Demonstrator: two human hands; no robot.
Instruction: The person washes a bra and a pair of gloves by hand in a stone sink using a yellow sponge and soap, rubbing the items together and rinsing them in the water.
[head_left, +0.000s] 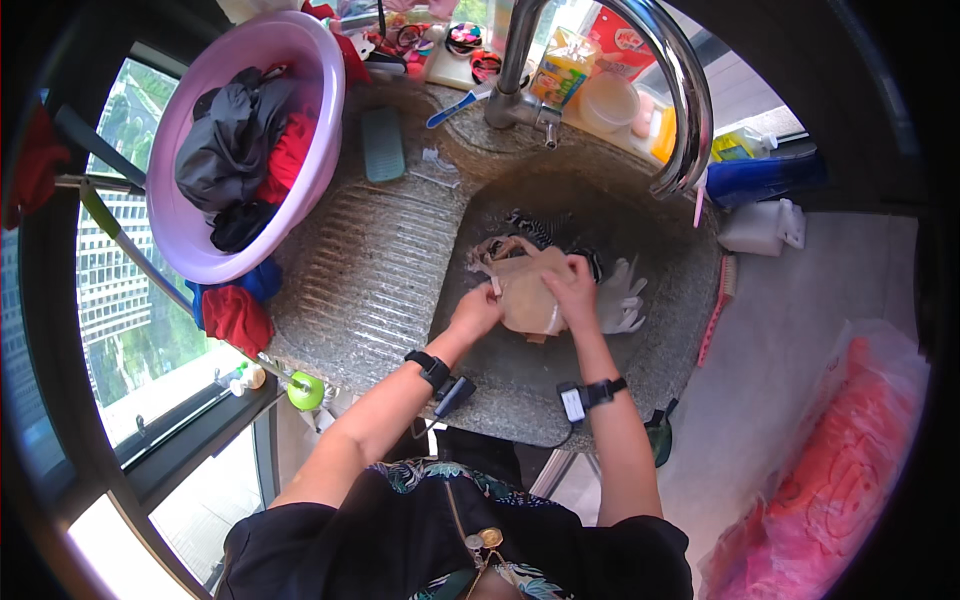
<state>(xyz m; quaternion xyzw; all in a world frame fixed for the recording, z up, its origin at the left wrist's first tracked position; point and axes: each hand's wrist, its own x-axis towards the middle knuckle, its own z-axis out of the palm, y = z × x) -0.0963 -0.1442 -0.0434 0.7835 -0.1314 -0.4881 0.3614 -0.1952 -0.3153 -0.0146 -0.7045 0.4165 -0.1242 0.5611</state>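
Observation:
Both of my hands grip a wet beige cloth garment (529, 292) over the basin of a stone laundry sink (667, 352). My left hand (480, 306) pinches its left edge, and my right hand (574, 289) holds its upper right side. Which garment it is, I cannot tell. Bunched beige fabric with a lacy edge (499, 251) lies just beyond. Dark patterned cloth (540, 225) sits behind that in the basin, partly hidden. A whitish rubber glove (624, 300) rests to the right of my right hand.
A purple plastic basin (324, 161) of dark and red clothes stands at the left beside the ribbed washboard (367, 270). The chrome faucet (517, 75) arches over the sink's far right. A blue toothbrush (457, 107), a soap box (383, 142) and a pink scrubbing brush (718, 311) lie around it.

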